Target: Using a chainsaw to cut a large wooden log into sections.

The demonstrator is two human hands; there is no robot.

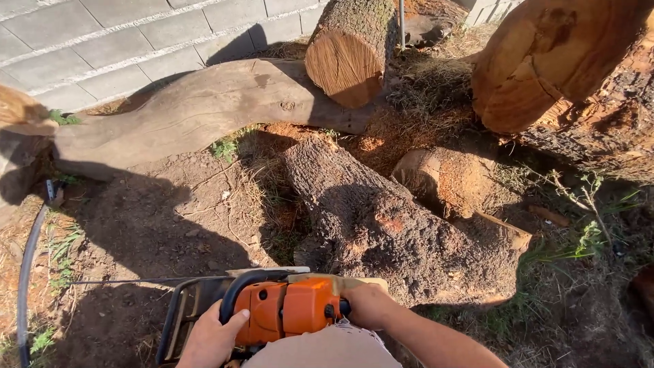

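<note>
The person held an orange chainsaw (283, 307) low at the bottom of the view, just in front of the body. The left hand (210, 337) was closed around the black front handle (235, 289), and the right hand (368, 304) gripped the rear handle of the saw. Just beyond the saw lay a thick log with rough bark (381, 221) on the bare ground (157, 218). A long smooth trunk (197, 109) lay farther away, near a grey block wall (102, 48). Other cut logs (347, 51) stood behind.
</note>
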